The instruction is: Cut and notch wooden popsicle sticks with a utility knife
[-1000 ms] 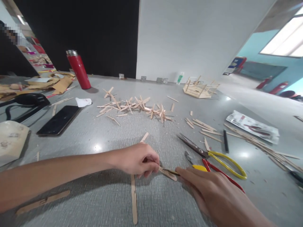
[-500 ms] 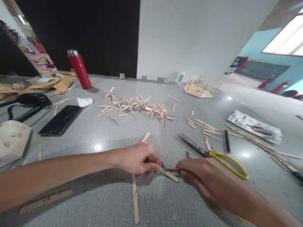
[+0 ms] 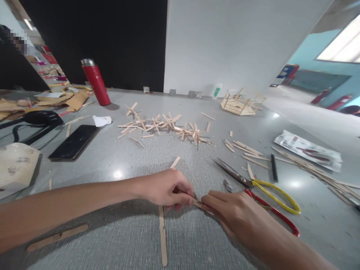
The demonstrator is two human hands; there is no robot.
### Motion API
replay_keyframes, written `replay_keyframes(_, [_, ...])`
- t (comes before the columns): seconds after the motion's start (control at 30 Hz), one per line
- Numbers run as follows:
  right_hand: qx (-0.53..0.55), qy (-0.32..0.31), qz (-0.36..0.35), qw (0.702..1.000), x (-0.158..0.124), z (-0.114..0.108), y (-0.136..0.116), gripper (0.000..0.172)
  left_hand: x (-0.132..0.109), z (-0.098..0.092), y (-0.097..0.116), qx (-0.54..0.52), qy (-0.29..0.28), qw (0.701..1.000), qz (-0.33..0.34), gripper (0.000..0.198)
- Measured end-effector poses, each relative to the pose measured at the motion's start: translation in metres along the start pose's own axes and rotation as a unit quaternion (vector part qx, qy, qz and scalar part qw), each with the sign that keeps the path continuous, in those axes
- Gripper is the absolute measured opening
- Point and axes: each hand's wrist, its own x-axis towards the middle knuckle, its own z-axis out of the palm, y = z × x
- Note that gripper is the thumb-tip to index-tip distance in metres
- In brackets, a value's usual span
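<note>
In the head view my left hand (image 3: 170,190) is closed, pinching one end of a small wooden craft stick (image 3: 197,203) above the table. My right hand (image 3: 229,206) is closed on the stick's other end, fingertips almost meeting the left ones. Whether a tool also lies in my right palm cannot be seen. Beneath my left hand lies another craft stick (image 3: 164,245), notched near its middle, with a stick end (image 3: 176,162) showing beyond the knuckles. A notched stick (image 3: 57,238) lies below my left forearm. Beside my right hand are red-handled pliers (image 3: 284,221) and yellow-handled scissors (image 3: 277,197), partly overlapping.
A pile of crossed craft sticks (image 3: 168,123) lies ahead. Loose sticks (image 3: 247,148), a black marker-like rod (image 3: 273,168) and a white packet (image 3: 309,150) are at right. A phone (image 3: 73,142) and red flask (image 3: 96,84) stand left; a stick frame (image 3: 242,104) sits behind.
My right hand has shifted left and closed on the stick's free end. The thin tool at its fingertips is no longer visible, and the pliers' red handle now shows.
</note>
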Motion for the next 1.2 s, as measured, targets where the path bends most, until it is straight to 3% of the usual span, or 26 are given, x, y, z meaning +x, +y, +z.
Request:
replay_keyframes(0.27, [0.01, 0.028, -0.037, 0.999, -0.007, 0.013, 0.006, 0.019, 0.0, -0.001, 0.0, 0.001, -0.006, 1.0, 0.005, 0.02])
replay_keyframes(0.37, [0.01, 0.024, -0.043, 0.999, -0.004, 0.01, 0.007, 0.017, -0.001, -0.002, 0.001, -0.002, -0.008, 1.0, -0.001, 0.021])
replay_keyframes(0.73, [-0.076, 0.067, -0.118, 0.988, 0.002, -0.004, 0.006, 0.035, -0.001, -0.002, 0.002, -0.006, -0.008, 1.0, 0.004, 0.023])
replay_keyframes(1.03, [-0.218, 0.157, -0.193, 0.944, 0.003, -0.003, 0.005, 0.037, -0.001, -0.003, 0.0, 0.003, -0.008, 1.0, 0.013, 0.021])
replay_keyframes(1.2, [-0.262, 0.173, -0.216, 0.925, 0.001, -0.003, 0.007, 0.031, 0.0, -0.003, 0.001, 0.012, -0.009, 1.0, 0.016, 0.019])
